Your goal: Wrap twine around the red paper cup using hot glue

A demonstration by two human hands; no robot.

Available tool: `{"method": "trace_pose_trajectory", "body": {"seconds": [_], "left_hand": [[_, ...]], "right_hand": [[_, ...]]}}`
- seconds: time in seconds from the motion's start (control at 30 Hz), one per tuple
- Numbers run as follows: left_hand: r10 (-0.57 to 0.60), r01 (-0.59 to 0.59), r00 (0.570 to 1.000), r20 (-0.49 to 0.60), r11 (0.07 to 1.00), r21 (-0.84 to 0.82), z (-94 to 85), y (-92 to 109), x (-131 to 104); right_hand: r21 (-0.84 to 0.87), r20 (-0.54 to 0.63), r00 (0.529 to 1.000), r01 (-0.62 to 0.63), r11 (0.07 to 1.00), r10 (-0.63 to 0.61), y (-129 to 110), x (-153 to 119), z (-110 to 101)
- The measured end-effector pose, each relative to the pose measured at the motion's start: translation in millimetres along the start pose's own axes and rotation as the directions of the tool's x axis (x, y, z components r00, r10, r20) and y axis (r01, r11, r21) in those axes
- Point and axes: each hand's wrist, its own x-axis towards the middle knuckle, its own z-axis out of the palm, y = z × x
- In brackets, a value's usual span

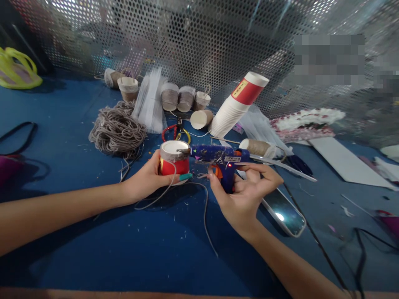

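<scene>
Nearest me, the blue tabletop (124,249) is showing scattered pale scraps, and a loose gray cord (205,224) is trailing over it toward me. To the right, a phone (288,214) is lying with a bright reflection gleaming on its face. My left grip (149,176) is closing around a red cup (170,168), thumb pressing its front; the cup is sitting roughly upright, gray cord circling its upper part and one strand hanging over the thumb side. My right grip (246,195) is wrapping the handle of a blue glue gun (210,153), its red light glowing; whether the trigger is being squeezed, I cannot tell. The nozzle is pointing left, reaching the cup's cord band just below the rim. Just beyond the cup, scissors (188,135) are lying with red and yellow handles. Beyond, a heap of gray cord (116,128) is resting left, a bundle of white netting (151,101) is standing beside it, and a tall stack of paper cups (230,112) is leaning right. Small cord-wrapped cups (170,97) are lining the back, before a perforated metal screen (187,37).
</scene>
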Motion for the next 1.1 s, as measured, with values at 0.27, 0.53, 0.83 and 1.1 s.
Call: {"method": "trace_pose_trajectory", "body": {"seconds": [0.27,0.53,0.83,1.1], "left_hand": [[0.041,-0.043,0.999,-0.017,0.976,-0.214,-2.3,-10,4],[0.060,-0.060,0.998,-0.004,0.968,-0.245,-0.1,-10,4],[0.028,-0.031,0.999,-0.018,0.980,-0.195,0.9,-5,2],[0.044,-0.045,0.999,-0.011,0.972,-0.232,-0.5,-8,3]], "right_hand": [[-0.010,-0.041,0.997,0.058,0.998,-0.058,2,1,0],[-0.032,0.001,0.998,0.061,0.998,-0.061,3,-1,2],[-0.034,-0.011,0.994,0.111,0.993,-0.111,2,-1,3],[-0.090,-0.003,0.987,0.157,0.983,-0.158,4,-1,2]]}}
